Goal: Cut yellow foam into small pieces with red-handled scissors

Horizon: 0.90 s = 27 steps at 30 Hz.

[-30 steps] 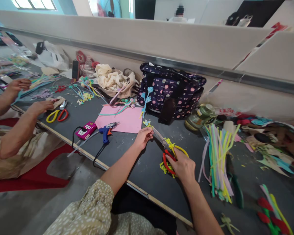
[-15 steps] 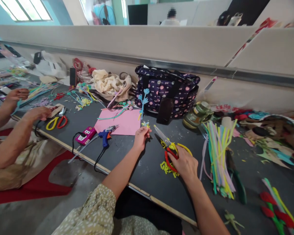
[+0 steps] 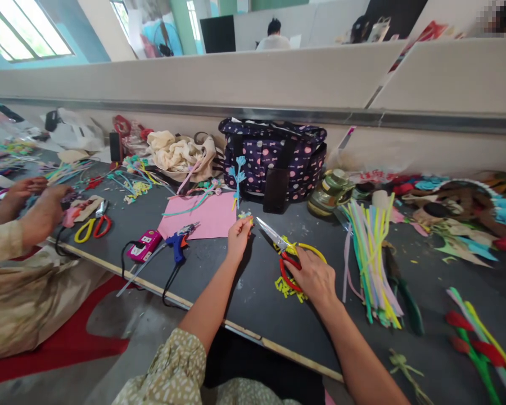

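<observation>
My right hand point(image 3: 316, 275) is wrapped round scissors point(image 3: 274, 233) with one red and one yellow handle; the blades point away to the left. My left hand point(image 3: 238, 239) is closed in a pinch near the blade tips, with a small yellow piece point(image 3: 251, 223) at its fingertips. Just beyond those fingers lies a small blue and yellow bunch point(image 3: 245, 214). Cut yellow pipe cleaner pieces point(image 3: 284, 287) lie in a heap, partly under the scissors. A blue pipe cleaner flower stem point(image 3: 238, 177) stands out against the dark patterned bag point(image 3: 261, 140).
A pink sheet point(image 3: 202, 216), a blue glue gun point(image 3: 178, 247) and a magenta power box point(image 3: 145, 246) are to the left. Right of my hand lie long pipe cleaners point(image 3: 371, 259), green-handled pliers point(image 3: 409, 304) and a jar point(image 3: 329, 194). A co-worker's hands point(image 3: 46, 205) work at far left.
The view has shifted slightly. Yellow seen at the scissor tip earlier is gone from there, and yellow now shows at my left fingertips. My right hand still grips the scissors.
</observation>
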Motion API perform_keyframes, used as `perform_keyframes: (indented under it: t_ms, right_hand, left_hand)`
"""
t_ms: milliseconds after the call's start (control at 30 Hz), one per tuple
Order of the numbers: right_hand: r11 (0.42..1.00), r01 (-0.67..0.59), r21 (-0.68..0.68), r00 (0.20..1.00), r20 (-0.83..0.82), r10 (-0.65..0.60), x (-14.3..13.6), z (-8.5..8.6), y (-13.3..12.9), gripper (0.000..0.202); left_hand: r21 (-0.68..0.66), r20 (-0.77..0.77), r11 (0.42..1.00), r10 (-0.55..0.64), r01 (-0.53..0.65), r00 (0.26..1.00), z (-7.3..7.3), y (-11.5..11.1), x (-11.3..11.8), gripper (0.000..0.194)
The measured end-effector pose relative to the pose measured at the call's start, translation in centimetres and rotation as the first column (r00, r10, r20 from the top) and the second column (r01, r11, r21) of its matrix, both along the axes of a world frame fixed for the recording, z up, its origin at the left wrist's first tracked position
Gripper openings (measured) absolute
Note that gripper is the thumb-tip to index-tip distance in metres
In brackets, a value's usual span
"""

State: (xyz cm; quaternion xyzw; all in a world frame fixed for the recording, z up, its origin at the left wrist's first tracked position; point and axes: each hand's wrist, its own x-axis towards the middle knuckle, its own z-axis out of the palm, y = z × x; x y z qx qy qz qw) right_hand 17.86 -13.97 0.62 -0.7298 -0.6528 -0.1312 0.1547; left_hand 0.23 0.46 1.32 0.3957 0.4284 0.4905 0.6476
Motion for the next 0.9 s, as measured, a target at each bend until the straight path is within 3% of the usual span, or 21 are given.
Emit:
perform_keyframes:
  t_ms: [100,200,367,567,667,800,900]
  right_hand:
    - [0.999,0.024,0.033,0.999,-0.028,-0.023,0.4,0.0,0.0,0.046]
    - [0.996,0.054,0.064,0.993,-0.111,-0.047,1.0,-0.1,-0.1,0.046]
    - [0.989,0.11,0.095,0.966,-0.246,-0.083,2.0,-0.5,-0.2,0.046]
    - [0.989,0.111,0.093,0.96,-0.267,-0.083,2.2,-0.7,-0.3,0.047]
    - [0.992,0.1,0.083,0.963,-0.258,-0.075,2.1,-0.5,-0.4,0.049]
    - [0.992,0.107,0.061,0.964,-0.251,-0.089,2.2,-0.5,-0.5,0.05]
    - [0.991,0.115,0.064,0.962,-0.257,-0.095,2.4,-0.8,-0.6,0.049]
  left_hand:
    - [0.108,-0.045,0.988,0.111,-0.106,0.993,-0.1,0.5,-0.4,0.015]
    - [0.11,-0.051,0.983,0.152,-0.146,0.987,0.0,0.5,-0.5,0.018]
    - [0.06,-0.02,0.99,0.126,-0.125,0.992,-0.1,0.7,-0.6,0.024]
    - [-0.013,0.045,0.995,0.095,-0.095,0.994,-0.5,1.5,-1.3,0.031]
    - [-0.022,0.007,1.0,-0.014,0.014,1.0,-0.5,1.3,-1.3,0.032]
    - [-0.091,-0.01,0.947,-0.311,0.309,0.95,-0.7,0.6,-0.7,0.034]
    - [-0.069,0.011,0.949,-0.307,0.307,0.952,-1.1,0.6,-0.3,0.032]
